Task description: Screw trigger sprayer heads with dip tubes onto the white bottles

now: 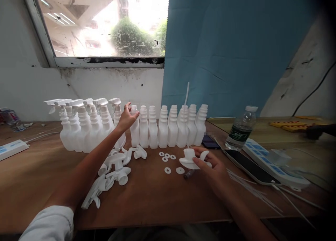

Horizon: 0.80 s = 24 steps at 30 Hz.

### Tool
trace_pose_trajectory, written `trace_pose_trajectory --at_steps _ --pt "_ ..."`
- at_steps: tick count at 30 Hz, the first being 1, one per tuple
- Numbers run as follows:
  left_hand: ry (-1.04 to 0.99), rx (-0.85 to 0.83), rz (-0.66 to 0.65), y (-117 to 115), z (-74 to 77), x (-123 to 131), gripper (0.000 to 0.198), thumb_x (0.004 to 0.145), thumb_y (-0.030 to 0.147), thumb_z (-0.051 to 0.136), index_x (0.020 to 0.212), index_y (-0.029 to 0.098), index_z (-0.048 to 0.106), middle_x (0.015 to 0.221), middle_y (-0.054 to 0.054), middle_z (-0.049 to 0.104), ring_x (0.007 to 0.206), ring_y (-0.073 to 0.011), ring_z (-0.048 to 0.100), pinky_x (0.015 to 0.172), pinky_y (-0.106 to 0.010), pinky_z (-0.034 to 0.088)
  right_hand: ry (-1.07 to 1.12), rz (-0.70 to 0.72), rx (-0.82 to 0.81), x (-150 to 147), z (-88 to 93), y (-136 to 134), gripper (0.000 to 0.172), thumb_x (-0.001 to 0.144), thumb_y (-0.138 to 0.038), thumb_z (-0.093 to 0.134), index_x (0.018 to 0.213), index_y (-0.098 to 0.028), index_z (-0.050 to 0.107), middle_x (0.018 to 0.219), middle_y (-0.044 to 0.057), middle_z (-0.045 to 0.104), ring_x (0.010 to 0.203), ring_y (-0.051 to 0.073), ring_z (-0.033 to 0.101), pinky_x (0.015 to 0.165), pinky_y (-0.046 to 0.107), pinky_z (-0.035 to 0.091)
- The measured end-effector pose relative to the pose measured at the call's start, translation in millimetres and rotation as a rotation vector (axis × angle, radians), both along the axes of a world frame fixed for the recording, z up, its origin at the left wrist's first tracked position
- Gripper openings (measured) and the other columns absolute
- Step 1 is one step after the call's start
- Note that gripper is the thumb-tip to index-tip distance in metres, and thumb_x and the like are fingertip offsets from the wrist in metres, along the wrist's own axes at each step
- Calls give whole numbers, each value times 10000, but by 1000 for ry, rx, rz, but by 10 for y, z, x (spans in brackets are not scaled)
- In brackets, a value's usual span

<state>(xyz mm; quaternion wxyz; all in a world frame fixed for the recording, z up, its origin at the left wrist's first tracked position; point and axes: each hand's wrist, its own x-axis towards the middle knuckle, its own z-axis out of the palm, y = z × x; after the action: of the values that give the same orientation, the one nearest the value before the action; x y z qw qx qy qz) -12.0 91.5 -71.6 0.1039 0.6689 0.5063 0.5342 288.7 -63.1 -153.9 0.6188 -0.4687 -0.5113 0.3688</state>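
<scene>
In my right hand (210, 164) is a white trigger sprayer head (189, 160), turned with its collar up. A thin dip tube (187, 94) rises from it, passing in front of the bottle row. My left hand (128, 118) is at the neck of the leftmost headless white spray bottle (135, 132), thumb across its front and fingers curved on the far side. Several more open bottles (162, 132) stand upright to its right. Loose sprayer heads (115, 171) lie piled beside my left forearm. Several flat white washers (167, 170) rest between my hands.
Bottles with sprayers fitted (84, 129) stand at left. On the right are a water bottle (237, 132), a phone (252, 167), a power strip (278, 167) and loose thin tubes (257, 192). Another power strip (13, 148) lies far left. A dark hand (319, 131) shows at far right.
</scene>
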Motion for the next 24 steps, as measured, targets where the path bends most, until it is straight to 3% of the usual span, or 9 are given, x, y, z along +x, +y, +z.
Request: trace_pose_trajectory --at_steps 3,6,10,13,15,18,21,24 --pt "14 -20 19 6 -45 -6 543 848 310 614 1323 105 450 1187 -193 638 1096 -296 623 934 -409 484 71 106 -105 17 -8 11 487 634 -458 829 1021 -188 709 995 85 739 905 271 690 767 335 560" --pt "32 26 51 -56 28 17 449 856 330 603 1236 102 528 1062 -161 672 1012 -288 641 872 -387 498 135 192 -170 54 -34 31 492 592 -410 870 1002 -187 718 979 79 745 895 261 696 784 336 561" --pt "46 117 84 -274 276 55 435 872 332 581 1246 117 528 1022 -130 667 959 -262 633 841 -376 494 165 141 -120 94 -67 63 447 573 -378 884 943 -186 722 999 71 742 953 250 682 819 308 548" --pt "101 237 -6 -570 500 55 407 913 337 519 1278 157 512 1072 -111 655 966 -234 617 846 -361 484 29 23 -45 116 -62 56 462 651 -430 823 1026 -185 711 1056 75 730 965 266 676 809 325 546" --pt "193 262 -144 -805 634 35 407 948 360 454 1325 208 472 1103 -91 646 966 -227 610 797 -339 493 -153 -98 33 118 -52 33 442 712 -437 769 1075 -192 705 1069 72 722 959 277 674 775 333 547" --pt "448 223 -289 -1118 785 -8 437 952 391 440 1348 208 460 1036 -70 649 878 -220 613 750 -328 490 -441 -262 299 96 -46 3 307 794 -356 696 1064 -211 706 1047 59 711 956 265 665 805 348 536" --pt "709 150 -334 -1304 870 -35 447 955 396 440 1351 191 469 938 -48 647 803 -197 603 742 -311 481 -636 -310 592 70 -47 3 238 835 -234 647 1069 -230 690 1048 49 697 978 236 646 894 365 506" --pt "851 91 -332 -1362 911 -50 440 961 372 425 1367 206 460 1020 -57 648 854 -193 605 751 -285 474 -702 -334 682 69 -51 20 268 841 -176 636 1098 -241 672 1055 44 694 981 223 642 921 376 498"
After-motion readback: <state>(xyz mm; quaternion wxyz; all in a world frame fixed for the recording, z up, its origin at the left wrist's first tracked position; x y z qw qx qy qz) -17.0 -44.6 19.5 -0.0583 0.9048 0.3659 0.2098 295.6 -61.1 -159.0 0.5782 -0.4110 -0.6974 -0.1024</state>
